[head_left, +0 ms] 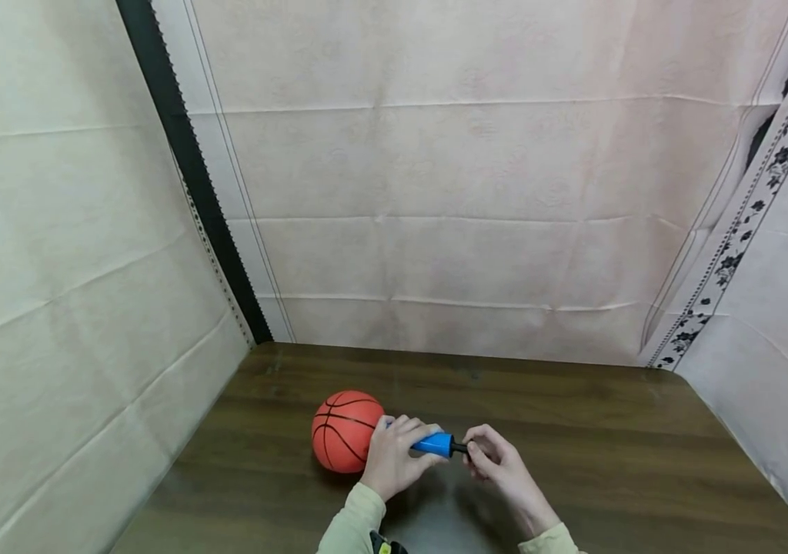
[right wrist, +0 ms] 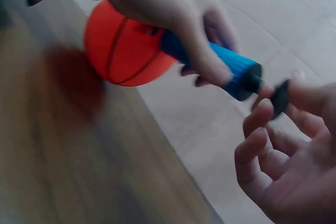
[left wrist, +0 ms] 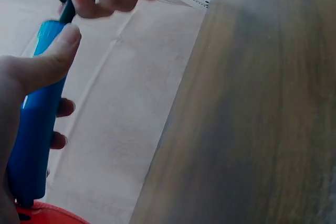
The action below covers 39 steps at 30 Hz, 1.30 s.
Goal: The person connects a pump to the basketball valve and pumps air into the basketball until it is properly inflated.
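Note:
An orange-red basketball (head_left: 342,442) with black lines is at the left of my hands. My left hand (head_left: 397,458) grips the blue barrel of a hand pump (head_left: 434,444), fingers on one side and thumb along the other. The pump's far end meets the ball in the right wrist view, where a small dark fitting shows between them. With thumb and fingers, my right hand (head_left: 501,469) pinches the black pump handle (right wrist: 281,99) at the other end. A short length of black rod shows between barrel and handle. Part of the ball (left wrist: 52,215) shows low in the left wrist view.
Beneath the hands is a dark brown wood-grain table (head_left: 609,454). Pale creased cloth (head_left: 435,169) hangs behind it and on both sides. A floral-edged strip (head_left: 733,254) runs down the right corner, and a dark strip (head_left: 193,169) down the left.

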Each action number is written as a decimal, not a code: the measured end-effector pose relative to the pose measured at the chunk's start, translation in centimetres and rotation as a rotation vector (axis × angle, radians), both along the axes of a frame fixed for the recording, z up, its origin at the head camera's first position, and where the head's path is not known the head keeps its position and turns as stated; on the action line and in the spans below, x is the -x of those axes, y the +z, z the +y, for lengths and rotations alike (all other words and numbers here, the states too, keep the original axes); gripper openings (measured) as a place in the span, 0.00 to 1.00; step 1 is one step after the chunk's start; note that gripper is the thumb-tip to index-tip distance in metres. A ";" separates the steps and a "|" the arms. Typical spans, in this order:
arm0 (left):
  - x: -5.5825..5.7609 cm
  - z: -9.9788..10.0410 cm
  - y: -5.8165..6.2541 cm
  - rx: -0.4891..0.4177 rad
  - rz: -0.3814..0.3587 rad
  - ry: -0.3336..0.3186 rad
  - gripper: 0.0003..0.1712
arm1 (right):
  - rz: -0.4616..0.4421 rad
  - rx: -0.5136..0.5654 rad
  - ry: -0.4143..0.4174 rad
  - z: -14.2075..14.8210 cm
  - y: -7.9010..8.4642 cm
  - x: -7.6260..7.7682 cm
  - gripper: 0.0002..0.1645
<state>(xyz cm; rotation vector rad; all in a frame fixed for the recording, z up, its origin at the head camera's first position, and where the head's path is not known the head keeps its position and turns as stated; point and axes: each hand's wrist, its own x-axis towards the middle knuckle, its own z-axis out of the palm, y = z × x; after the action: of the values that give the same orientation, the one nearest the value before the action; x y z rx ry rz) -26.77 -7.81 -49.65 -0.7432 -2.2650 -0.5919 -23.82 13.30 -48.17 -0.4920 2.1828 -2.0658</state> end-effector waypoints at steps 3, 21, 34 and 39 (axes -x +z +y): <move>0.1 -0.3 0.0 -0.002 -0.038 -0.033 0.23 | -0.057 -0.037 0.013 1.0 0.8 -0.2 0.10; 0.3 -1.6 0.6 -0.069 -0.008 0.018 0.24 | -0.017 0.166 0.000 4.1 2.8 -1.2 0.10; 0.2 -0.1 0.1 -0.059 0.003 -0.065 0.23 | -0.163 0.132 0.043 -1.2 1.1 -0.7 0.19; 0.6 -1.1 0.2 -0.081 -0.016 -0.114 0.24 | -0.194 0.108 0.031 -0.6 1.9 -0.8 0.21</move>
<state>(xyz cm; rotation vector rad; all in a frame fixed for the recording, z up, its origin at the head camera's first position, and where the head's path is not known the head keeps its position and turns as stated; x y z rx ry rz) -27.40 -8.87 -49.45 -0.8335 -2.2096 -0.7414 -23.04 12.66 -46.27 -0.3173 1.9529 -2.1247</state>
